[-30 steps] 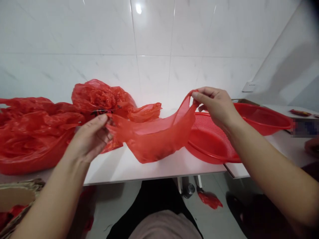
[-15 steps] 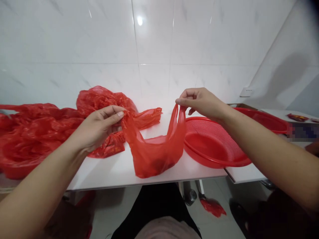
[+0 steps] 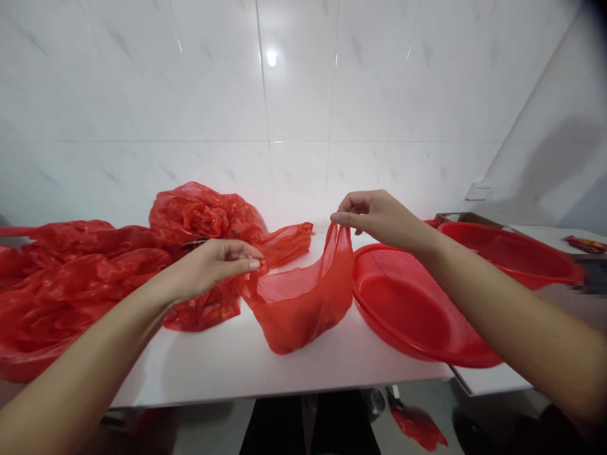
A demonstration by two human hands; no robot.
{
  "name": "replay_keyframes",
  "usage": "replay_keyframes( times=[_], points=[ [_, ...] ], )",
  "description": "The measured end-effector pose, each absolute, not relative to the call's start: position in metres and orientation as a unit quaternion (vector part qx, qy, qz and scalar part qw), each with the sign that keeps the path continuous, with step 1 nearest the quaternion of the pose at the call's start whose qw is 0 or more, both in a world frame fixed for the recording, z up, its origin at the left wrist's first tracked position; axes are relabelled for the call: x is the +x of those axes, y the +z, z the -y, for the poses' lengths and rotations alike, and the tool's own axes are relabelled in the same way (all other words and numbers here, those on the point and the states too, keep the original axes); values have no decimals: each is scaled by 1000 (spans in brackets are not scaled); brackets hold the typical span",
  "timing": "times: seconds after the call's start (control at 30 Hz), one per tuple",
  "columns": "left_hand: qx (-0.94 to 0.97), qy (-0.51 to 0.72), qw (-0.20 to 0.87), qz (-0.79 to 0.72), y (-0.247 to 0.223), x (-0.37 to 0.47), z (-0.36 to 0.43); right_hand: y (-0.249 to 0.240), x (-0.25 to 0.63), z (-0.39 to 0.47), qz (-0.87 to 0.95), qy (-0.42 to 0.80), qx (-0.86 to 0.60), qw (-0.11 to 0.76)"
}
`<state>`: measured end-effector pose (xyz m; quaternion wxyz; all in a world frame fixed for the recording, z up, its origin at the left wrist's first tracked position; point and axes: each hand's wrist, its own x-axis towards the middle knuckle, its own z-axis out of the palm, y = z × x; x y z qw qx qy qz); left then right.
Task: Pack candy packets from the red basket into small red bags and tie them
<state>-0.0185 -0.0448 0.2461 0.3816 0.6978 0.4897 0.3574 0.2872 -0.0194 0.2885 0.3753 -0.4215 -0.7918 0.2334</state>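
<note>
A thin red plastic bag hangs between my two hands, its mouth sagging in a curve above the white table. My left hand pinches one handle, thumb against fingers. The other handle is stretched up in the pinch of my right hand, which is higher. Just right of the bag stands a red perforated basket, below my right forearm. Behind my left hand lies a crumpled bundle of red plastic bags, with a twisted end reaching to the right.
More red bags are heaped at the left. Another red basket is at the right, in front of a cardboard box. A tiled wall closes off the back. Red plastic lies on the floor below the table.
My left hand has moved right, closer to my right hand, so the bag's mouth is narrower and its left side slacker. The view has tilted up slightly.
</note>
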Motion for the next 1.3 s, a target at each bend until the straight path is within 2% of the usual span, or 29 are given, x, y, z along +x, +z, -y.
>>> replay_keyframes(
  times=[0.1, 0.3, 0.5, 0.67, 0.9, 1.17, 1.3],
  points=[
    [733, 240, 400, -496, 249, -29, 31, 286, 290, 4, 795, 239, -422, 365],
    [638, 419, 477, -435, 247, -16, 17, 280, 278, -15, 815, 280, -369, 346],
    [550, 483, 607, -309, 225, 24, 2, 266, 239, -21, 827, 321, -296, 355],
    [548, 472, 603, -336, 212, 20, 2, 257, 214, -21, 829, 272, -292, 392],
    [538, 538, 522, -386, 210, 7, 1, 260, 186, -14, 835, 282, -302, 363],
    [408, 559, 655, -304, 191, 6, -7, 252, 155, -32, 819, 256, -354, 373],
    [516, 472, 640, -320, 178, -5, -8, 242, 165, -21, 802, 249, -372, 396]
  ],
)
